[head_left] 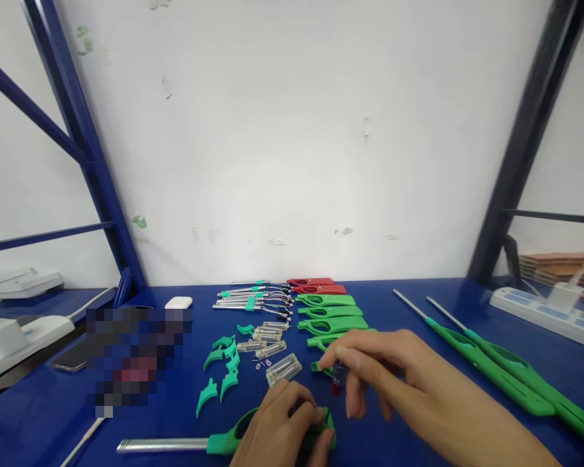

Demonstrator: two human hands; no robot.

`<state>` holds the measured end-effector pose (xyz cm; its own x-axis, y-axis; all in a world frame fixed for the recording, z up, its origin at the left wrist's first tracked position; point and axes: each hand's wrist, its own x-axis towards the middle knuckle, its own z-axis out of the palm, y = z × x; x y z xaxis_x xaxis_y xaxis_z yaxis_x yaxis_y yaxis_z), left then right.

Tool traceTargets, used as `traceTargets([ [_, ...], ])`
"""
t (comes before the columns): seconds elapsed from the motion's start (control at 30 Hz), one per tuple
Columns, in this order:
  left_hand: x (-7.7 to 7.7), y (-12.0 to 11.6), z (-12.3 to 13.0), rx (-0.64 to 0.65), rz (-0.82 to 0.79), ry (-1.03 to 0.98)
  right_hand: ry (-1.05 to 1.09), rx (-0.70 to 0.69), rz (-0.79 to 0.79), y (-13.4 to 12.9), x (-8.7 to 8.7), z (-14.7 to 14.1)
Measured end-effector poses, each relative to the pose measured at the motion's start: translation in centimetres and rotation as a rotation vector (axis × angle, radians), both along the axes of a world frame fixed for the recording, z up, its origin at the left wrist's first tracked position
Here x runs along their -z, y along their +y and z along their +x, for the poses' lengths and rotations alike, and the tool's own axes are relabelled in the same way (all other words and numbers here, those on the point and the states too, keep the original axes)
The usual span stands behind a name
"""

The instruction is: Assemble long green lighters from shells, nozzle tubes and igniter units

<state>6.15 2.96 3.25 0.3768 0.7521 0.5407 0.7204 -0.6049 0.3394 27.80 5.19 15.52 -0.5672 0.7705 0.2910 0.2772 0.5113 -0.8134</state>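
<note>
I can read no word, brand, number or sign from where I work. Toward the far edge of the desk (370, 447), the red handles (328, 289) and green handles (348, 322) are too small for me to make out any print, and so are the clear cases (287, 371) nearer its middle; toward the right edge, the power strip (547, 316) gives me nothing legible either. By the left edge, a pixelated patch (136, 370) covers part of what lies there, so I cannot tell whether it bears lettering.
</note>
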Motion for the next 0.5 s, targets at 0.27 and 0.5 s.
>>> traceTargets([
  [0.27,-0.3,0.5,-0.4,0.036,-0.106,-0.091,-0.142,0.268,0.052,0.9,0.9,-0.8],
  [0.5,-0.6,0.4,-0.3,0.11,-0.172,-0.096,-0.159,0.262,0.135,1.0,0.8,-0.6],
])
